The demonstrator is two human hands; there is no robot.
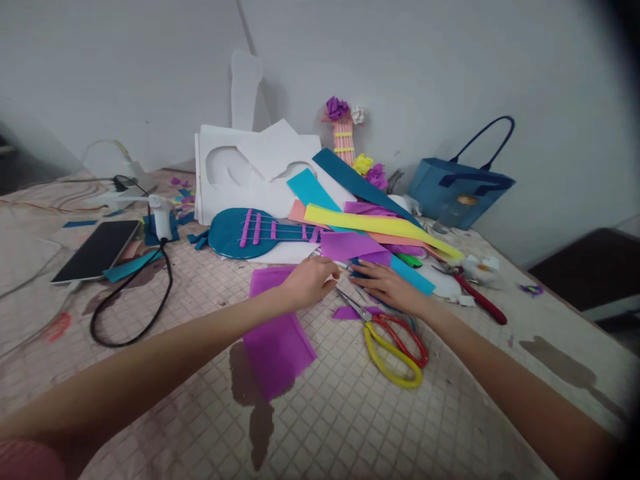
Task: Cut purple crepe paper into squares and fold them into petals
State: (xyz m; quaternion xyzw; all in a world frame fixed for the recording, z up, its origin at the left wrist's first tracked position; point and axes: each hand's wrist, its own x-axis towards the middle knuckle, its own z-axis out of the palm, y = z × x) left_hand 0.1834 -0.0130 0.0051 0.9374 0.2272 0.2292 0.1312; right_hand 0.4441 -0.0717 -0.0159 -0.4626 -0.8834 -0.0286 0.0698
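Note:
A small blue paper guitar point(235, 235) with purple strips and pale strings lies in the middle, its neck pointing right under loose paper. My left hand point(311, 281) is above a purple paper sheet point(280, 340), near the neck's end. Its fingers are curled together; whatever they pinch, if anything, is too small to tell. My right hand point(387, 287) lies with fingers stretched flat over dark blue paper beside the purple paper piece point(350, 245). Just below it, scissors point(393, 343) with one yellow and one red handle rest on the table, blades toward my hands.
Yellow point(375, 225) and blue paper strips point(363, 183) pile up behind my hands. White boards point(260, 160) lean on the wall. Red-handled pliers point(480, 297) and a blue bag point(460, 193) are right; a glue gun point(161, 217), its black cord and a tablet point(100, 250) are left.

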